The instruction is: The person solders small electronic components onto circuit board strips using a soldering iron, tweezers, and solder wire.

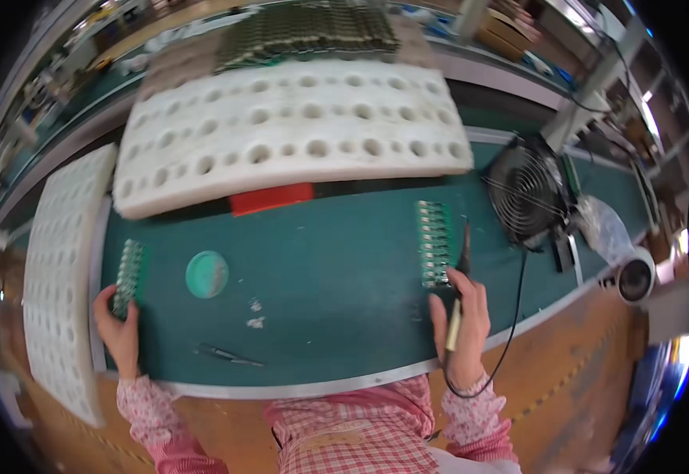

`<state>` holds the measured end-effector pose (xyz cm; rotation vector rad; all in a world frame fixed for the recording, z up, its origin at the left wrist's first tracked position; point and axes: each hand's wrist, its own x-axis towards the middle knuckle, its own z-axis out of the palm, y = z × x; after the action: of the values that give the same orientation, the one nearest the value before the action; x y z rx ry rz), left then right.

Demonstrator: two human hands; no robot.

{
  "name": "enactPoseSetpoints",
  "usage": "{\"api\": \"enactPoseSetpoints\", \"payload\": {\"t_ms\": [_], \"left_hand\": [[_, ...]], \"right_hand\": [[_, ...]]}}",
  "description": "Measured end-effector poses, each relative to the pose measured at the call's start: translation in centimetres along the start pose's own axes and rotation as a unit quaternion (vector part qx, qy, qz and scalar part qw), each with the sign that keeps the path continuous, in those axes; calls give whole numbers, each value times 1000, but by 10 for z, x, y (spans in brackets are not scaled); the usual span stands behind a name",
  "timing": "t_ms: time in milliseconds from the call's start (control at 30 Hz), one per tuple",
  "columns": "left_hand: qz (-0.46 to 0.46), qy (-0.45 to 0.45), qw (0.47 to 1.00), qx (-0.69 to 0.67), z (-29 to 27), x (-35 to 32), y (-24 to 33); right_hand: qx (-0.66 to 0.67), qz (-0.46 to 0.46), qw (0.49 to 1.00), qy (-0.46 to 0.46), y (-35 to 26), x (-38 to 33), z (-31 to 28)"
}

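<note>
At the table's left side my left hand [120,333] is closed on the near end of a narrow green circuit board panel [129,267] with rows of small pale parts. My right hand [471,332] grips a soldering iron [454,325] with a pale yellow handle and a dark front part pointing away from me. A black cord loops from its rear end. Just left of the iron a second green circuit board panel [436,237] lies lengthwise, its near end by my right fingertips. Whether those fingers touch it, I cannot tell.
Tweezers [230,355] and white scraps [256,322] lie near a round turquoise dish [207,274]. A white foam block with holes [297,130] spans the back, over a red strip [272,199]. Another foam block [64,276] stands left. A black fan [526,189] is right.
</note>
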<state>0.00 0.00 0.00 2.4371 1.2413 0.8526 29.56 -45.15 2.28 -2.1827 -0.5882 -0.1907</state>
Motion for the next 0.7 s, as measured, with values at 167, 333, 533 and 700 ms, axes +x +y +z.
{"api": "enactPoseSetpoints", "payload": {"t_ms": [167, 333, 533, 700], "left_hand": [[86, 145, 981, 98, 11, -27, 97], [213, -35, 975, 43, 4, -69, 172], [362, -176, 911, -86, 33, -94, 243], [497, -217, 834, -100, 45, -102, 267]], "right_hand": [[-172, -58, 983, 22, 16, 44, -13], [-157, -72, 984, -45, -3, 22, 1], [-131, -165, 971, -115, -50, -27, 21], [-79, -226, 963, -121, -52, -28, 15]]}}
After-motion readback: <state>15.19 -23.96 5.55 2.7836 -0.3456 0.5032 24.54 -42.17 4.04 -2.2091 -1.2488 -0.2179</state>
